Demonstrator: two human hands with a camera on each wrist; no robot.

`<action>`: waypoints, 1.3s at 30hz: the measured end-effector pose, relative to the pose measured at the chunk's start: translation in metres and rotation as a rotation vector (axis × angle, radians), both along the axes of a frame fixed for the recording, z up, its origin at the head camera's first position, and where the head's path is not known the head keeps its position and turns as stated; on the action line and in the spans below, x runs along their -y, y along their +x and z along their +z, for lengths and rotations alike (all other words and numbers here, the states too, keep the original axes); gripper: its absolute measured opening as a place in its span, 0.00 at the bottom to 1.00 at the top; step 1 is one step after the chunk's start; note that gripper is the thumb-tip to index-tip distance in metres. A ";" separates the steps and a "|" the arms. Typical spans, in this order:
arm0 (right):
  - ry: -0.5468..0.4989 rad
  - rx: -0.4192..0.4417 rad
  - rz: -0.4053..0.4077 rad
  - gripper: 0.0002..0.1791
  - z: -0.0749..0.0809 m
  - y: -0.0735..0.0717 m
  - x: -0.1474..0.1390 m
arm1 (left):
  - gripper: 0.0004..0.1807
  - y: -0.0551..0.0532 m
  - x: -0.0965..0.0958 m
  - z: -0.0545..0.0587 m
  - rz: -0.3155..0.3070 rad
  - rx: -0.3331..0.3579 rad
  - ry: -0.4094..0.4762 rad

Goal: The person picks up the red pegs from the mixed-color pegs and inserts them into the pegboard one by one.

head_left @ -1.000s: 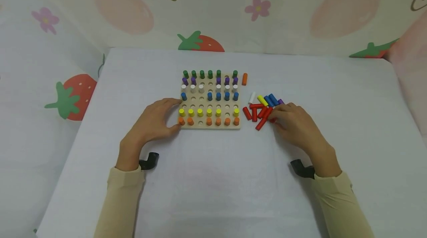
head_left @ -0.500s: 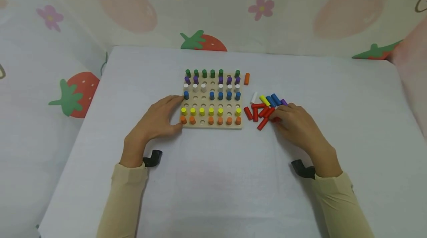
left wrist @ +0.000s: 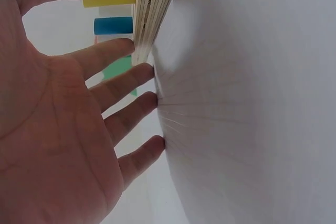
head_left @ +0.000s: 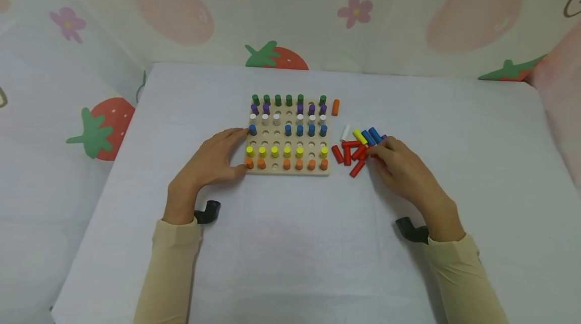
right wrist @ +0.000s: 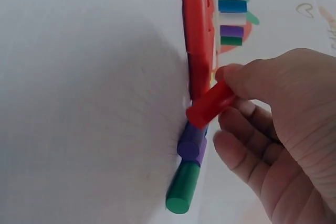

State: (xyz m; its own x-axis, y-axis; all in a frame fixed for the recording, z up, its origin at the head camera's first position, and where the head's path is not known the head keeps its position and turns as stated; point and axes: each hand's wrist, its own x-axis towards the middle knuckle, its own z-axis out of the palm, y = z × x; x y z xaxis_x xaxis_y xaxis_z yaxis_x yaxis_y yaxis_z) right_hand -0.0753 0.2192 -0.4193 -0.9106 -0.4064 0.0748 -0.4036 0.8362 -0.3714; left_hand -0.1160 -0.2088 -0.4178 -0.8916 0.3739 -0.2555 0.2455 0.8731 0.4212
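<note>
A wooden pegboard carries rows of green, purple, white, blue, yellow and orange pegs, with some holes bare. At its left edge rests my left hand, thumb and index fingertip against the side and the fingers spread. In the left wrist view, the other fingertips touch the table. My right hand pinches a red peg between thumb and fingers, tilted above the loose pegs. Around it lie several red pegs, blue pegs, a yellow peg and a white peg.
An orange peg lies apart, beside the board's far right corner. In the right wrist view, purple pegs and a green peg lie under the right hand. A white cloth covers the table; a patterned sheet hangs behind.
My right hand has picked a red peg from the pile and raised it slightly. The left hand stays at the board's edge. The head view shifted a little early on.
</note>
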 end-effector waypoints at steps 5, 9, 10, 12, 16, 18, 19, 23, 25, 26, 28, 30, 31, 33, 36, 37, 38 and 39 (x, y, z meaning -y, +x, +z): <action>0.032 0.051 -0.028 0.16 0.007 0.002 0.001 | 0.47 0.001 0.000 0.000 0.000 0.011 -0.010; 0.059 0.071 -0.051 0.15 0.018 0.003 0.003 | 0.47 0.000 -0.001 -0.001 0.000 0.007 -0.003; 0.063 0.071 -0.056 0.15 0.020 0.003 0.003 | 0.47 0.000 -0.001 -0.002 0.001 0.004 -0.001; 0.059 0.069 -0.062 0.15 0.024 0.003 0.005 | 0.47 0.000 -0.001 -0.002 0.005 0.003 0.002; 0.048 0.046 -0.056 0.14 0.025 0.001 0.009 | 0.47 0.001 -0.001 -0.002 0.016 -0.009 0.004; 0.038 0.019 -0.038 0.14 0.023 0.000 0.012 | 0.48 0.001 0.000 -0.002 0.022 -0.019 0.005; 0.029 0.001 -0.025 0.14 0.022 -0.002 0.013 | 0.48 0.001 0.000 -0.002 0.024 -0.023 0.004; 0.006 -0.044 0.017 0.13 0.020 -0.009 0.019 | 0.50 0.001 0.001 -0.004 0.032 -0.030 0.005; 0.008 -0.054 0.030 0.13 0.022 -0.012 0.023 | 0.49 0.000 0.001 -0.005 0.034 -0.032 0.009; 0.014 -0.056 0.033 0.13 0.023 -0.014 0.025 | 0.49 0.000 0.001 -0.005 0.034 -0.032 0.013; 0.021 -0.070 0.042 0.15 0.027 -0.017 0.029 | 0.48 -0.001 0.000 -0.006 0.031 -0.034 0.019; 0.016 -0.075 0.050 0.16 0.030 -0.020 0.035 | 0.48 -0.002 -0.002 -0.007 0.028 -0.029 0.028; 0.011 -0.076 0.055 0.16 0.031 -0.022 0.037 | 0.48 -0.002 -0.002 -0.007 0.028 -0.024 0.032; -0.003 -0.074 0.070 0.16 0.033 -0.026 0.043 | 0.48 -0.003 -0.003 -0.008 0.025 -0.017 0.035; -0.016 -0.061 0.094 0.15 0.035 -0.032 0.053 | 0.49 -0.003 -0.003 -0.009 0.023 -0.007 0.031; -0.018 -0.059 0.102 0.14 0.036 -0.034 0.057 | 0.49 -0.003 -0.002 -0.009 0.022 -0.007 0.031; -0.022 -0.057 0.109 0.14 0.036 -0.036 0.060 | 0.49 -0.003 -0.002 -0.009 0.020 -0.010 0.029; -0.022 -0.056 0.115 0.14 0.037 -0.038 0.063 | 0.48 -0.003 -0.002 -0.009 0.018 -0.010 0.028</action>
State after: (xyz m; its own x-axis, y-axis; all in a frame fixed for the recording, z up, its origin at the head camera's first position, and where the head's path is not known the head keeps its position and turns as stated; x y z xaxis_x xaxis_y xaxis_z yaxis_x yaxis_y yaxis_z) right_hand -0.1130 0.1562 -0.3821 -0.8524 -0.5054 0.1342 -0.5168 0.7751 -0.3636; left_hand -0.1190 -0.2066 -0.4265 -0.9006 0.3649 -0.2361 0.2343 0.8651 0.4434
